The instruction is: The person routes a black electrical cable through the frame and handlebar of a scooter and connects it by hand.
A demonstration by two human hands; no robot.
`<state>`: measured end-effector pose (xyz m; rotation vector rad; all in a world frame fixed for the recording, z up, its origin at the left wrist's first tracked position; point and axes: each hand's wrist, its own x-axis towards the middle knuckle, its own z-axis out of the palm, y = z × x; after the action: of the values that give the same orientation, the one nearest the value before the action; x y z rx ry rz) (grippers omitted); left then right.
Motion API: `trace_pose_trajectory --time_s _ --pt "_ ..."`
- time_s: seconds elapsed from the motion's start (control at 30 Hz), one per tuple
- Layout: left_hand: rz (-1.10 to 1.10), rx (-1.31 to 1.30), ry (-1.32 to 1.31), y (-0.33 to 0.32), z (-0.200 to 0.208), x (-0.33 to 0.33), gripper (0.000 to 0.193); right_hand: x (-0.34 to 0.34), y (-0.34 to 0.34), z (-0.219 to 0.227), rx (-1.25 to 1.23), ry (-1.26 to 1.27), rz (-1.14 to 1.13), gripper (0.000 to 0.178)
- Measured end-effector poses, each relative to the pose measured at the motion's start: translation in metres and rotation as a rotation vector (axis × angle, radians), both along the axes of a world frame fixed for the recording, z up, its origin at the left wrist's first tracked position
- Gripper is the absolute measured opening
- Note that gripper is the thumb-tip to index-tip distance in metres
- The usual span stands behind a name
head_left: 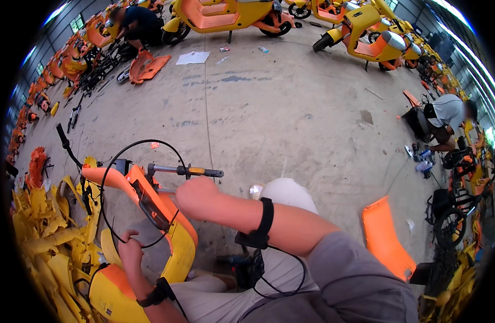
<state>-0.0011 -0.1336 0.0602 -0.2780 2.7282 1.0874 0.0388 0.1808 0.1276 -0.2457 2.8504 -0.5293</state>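
Observation:
In front of me stands a partly stripped scooter with an orange and yellow front body (181,237). A black cable (103,207) loops out from its handlebar and curves past the body. My left hand (130,254) is closed on the lower part of this loop, left of the body. My right hand (196,197) makes a fist beside the upper orange panel, just below the handlebar's right grip (199,171). Its fingers face away, so what they hold is hidden. The left grip (63,137) points up and away. A dark power tool (238,262) lies low by my legs.
Yellow body panels (53,253) are heaped at the left. A loose orange panel (386,237) lies to my right. Whole scooters (226,16) stand at the back. One person (135,24) crouches far left, another (447,116) bends over parts at the right.

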Motion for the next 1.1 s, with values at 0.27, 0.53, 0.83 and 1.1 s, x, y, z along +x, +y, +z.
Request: trace_pose_trajectory --time_s 0.27,0.53,0.83,1.1 --pt "-0.006 -0.035 0.045 0.005 0.0 0.005 0.035 0.0 0.018 0.001 -0.155 0.205 -0.165 0.025" --pt "-0.006 -0.053 0.041 0.008 0.001 0.003 0.034 0.0 0.021 0.001 -0.198 0.277 -0.087 0.027" --pt "0.011 -0.05 0.032 0.014 0.009 0.004 0.037 0.001 0.011 -0.005 -0.129 0.685 -0.078 0.027" --pt "0.037 -0.002 0.054 0.009 0.002 0.003 0.034 -0.002 0.014 0.017 -0.398 0.226 -0.173 0.055"
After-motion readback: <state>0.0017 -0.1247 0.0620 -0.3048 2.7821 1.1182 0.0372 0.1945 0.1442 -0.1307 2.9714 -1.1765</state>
